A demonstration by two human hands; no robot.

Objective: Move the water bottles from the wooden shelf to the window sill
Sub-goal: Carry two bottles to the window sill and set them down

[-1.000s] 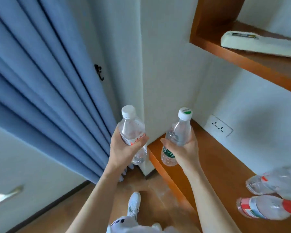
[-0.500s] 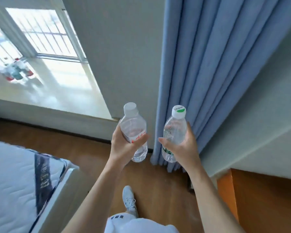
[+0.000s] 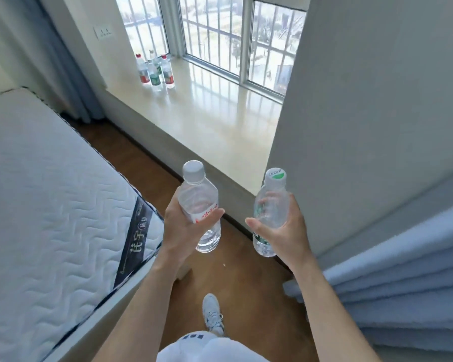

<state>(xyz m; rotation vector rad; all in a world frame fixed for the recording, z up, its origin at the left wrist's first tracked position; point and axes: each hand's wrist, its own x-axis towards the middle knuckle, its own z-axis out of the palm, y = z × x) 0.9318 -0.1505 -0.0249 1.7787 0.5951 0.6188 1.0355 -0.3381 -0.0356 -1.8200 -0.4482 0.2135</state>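
My left grip (image 3: 185, 232) is wrapped round a clear plastic bottle with red lettering (image 3: 199, 202), right grip (image 3: 285, 231) round a clear green-labelled bottle (image 3: 271, 205), both upright, short of the glossy pale window sill (image 3: 207, 121); maybe four bottles (image 3: 156, 71) stand at its far end.

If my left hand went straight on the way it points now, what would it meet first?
Probably the window sill, at its front edge or just over it; depth is unclear. Nothing stands between it and your left hand, which grips the red-labelled bottle. The bottles on the sill stand farther left.
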